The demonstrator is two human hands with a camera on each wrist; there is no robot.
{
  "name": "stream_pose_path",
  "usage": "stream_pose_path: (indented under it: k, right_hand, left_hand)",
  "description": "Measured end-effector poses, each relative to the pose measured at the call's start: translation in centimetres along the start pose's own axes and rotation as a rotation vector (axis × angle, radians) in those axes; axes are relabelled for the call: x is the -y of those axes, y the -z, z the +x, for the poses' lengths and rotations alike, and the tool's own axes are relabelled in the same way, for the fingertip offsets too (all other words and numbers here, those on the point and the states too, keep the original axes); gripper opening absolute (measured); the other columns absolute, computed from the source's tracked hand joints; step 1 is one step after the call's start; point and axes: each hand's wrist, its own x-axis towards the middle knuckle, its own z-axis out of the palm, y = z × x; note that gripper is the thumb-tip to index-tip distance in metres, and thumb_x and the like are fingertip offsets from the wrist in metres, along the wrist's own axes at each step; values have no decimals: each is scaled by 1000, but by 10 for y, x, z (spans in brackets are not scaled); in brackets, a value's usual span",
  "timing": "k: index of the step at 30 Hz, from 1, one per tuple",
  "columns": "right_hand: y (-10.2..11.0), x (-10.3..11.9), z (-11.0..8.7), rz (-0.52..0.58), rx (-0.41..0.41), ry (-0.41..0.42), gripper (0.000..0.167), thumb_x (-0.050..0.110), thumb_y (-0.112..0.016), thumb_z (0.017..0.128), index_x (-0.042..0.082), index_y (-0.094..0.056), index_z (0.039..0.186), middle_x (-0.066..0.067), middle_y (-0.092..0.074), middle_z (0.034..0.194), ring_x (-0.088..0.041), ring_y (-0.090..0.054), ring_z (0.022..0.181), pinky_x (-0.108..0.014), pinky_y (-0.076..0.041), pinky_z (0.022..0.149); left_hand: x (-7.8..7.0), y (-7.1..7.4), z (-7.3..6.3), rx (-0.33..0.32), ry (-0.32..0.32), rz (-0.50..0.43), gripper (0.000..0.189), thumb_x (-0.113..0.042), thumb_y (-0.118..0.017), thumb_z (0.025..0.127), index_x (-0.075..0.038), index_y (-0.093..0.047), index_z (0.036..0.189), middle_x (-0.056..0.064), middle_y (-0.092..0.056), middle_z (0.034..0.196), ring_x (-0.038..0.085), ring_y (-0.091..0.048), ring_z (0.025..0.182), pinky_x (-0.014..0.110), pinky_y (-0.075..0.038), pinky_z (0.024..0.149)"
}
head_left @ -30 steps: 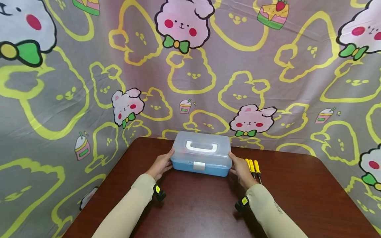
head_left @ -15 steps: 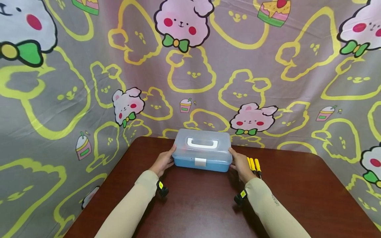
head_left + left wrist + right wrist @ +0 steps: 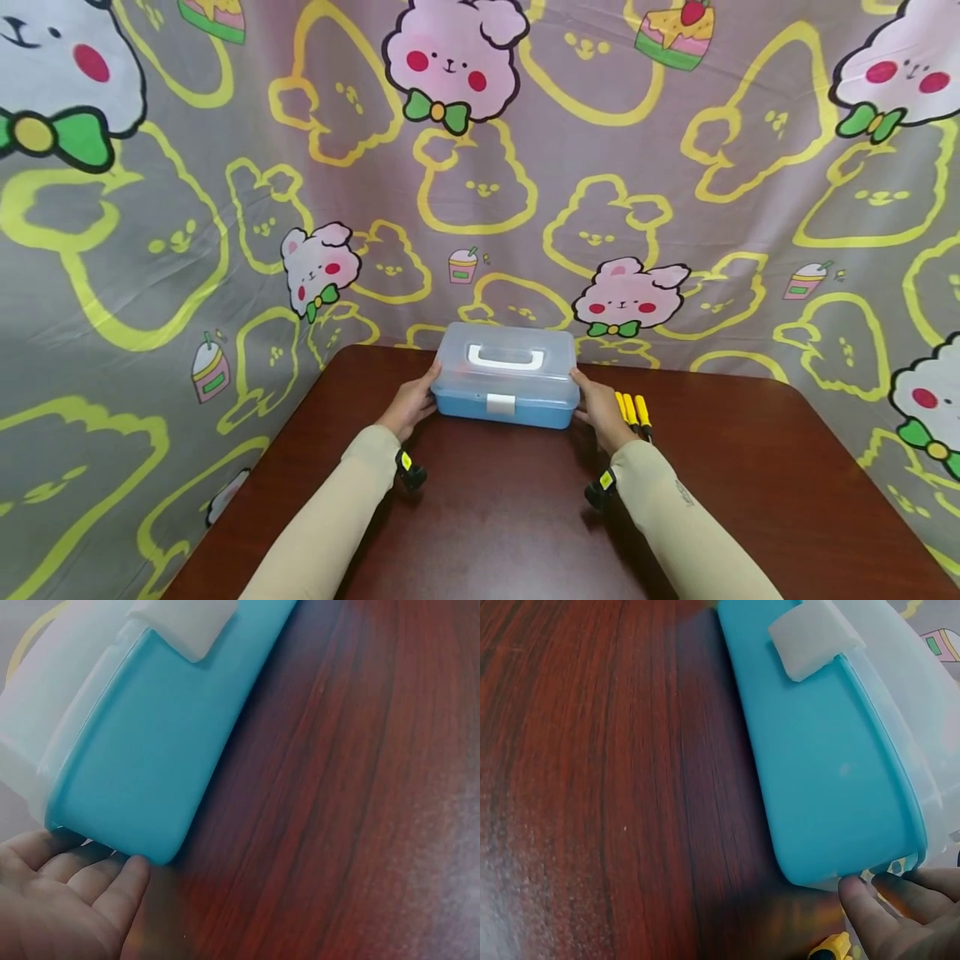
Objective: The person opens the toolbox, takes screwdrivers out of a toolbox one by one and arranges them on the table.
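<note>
A plastic toolbox [image 3: 506, 410] with a blue base and a cloudy clear lid sits at the back of the table, its white handle [image 3: 506, 360] folded down. At the front, the white latch [image 3: 810, 639] lies over the seam of lid and base. My left hand [image 3: 408, 407] holds the box's left end, thumb along the lid side, while its fingers meet the base's lower corner in the left wrist view. The opposite end is held by my right hand [image 3: 602, 410], with fingertips against the blue wall. Parts of the fingers are hidden behind the box.
Three yellow-handled screwdrivers [image 3: 642, 411] lie on the dark red-brown table [image 3: 510, 517], just right of my right hand. A printed cloth [image 3: 480, 167] hangs close behind the table and along its left side.
The toolbox has shifted slightly toward the back, with both hands moving along at its ends. Its lid stays down, and the screwdrivers keep their place on the table.
</note>
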Motion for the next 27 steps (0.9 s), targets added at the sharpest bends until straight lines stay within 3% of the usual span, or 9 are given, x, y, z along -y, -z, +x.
stream_pose_path:
  k: [4,8,14,18,22,27]
  right_hand:
    - [6,-1,-2,-21,36,2,83,62,-46,95,0,-34,149,-20,-38,148,-38,-45,129,-51,-38,103]
    - [24,1,-10,-31,63,25,89,63,-42,96,-3,-23,152,-25,-32,151,-41,-42,131,-50,-38,103]
    - [68,10,-24,-78,54,85,89,61,-42,97,-6,-20,151,-26,-30,152,-42,-36,134,-48,-37,104]
    - [92,21,-33,-130,31,129,85,57,-40,99,-7,-20,151,-28,-31,150,-43,-36,134,-47,-38,102]
    - [108,37,-38,-183,-2,174,82,53,-42,100,-8,-22,150,-30,-32,149,-44,-37,133,-47,-40,100]
    - [116,64,-42,-345,-45,245,79,55,-40,100,-3,-25,151,-29,-30,150,-45,-37,132,-52,-38,101]
  left_hand:
    - [3,1,1,12,-2,-19,93,-62,-61,87,3,-32,148,24,-35,149,38,-36,136,48,-35,106]
    - [2,7,-3,32,-7,0,94,-62,-58,89,4,-31,149,27,-35,148,40,-38,134,48,-36,105]
    - [-8,33,-16,61,-46,93,78,-52,-56,95,5,-35,146,27,-42,144,40,-46,128,48,-40,102]
    - [-20,54,-24,32,-105,220,71,-50,-59,94,3,-45,139,26,-49,138,37,-53,121,45,-44,99]
    - [-37,77,-31,-2,-150,406,75,-56,-61,90,0,-49,137,21,-53,135,32,-60,113,44,-47,96]
    - [-70,102,-37,-43,-217,649,79,-59,-59,90,-2,-45,143,19,-51,138,34,-54,120,50,-44,98]
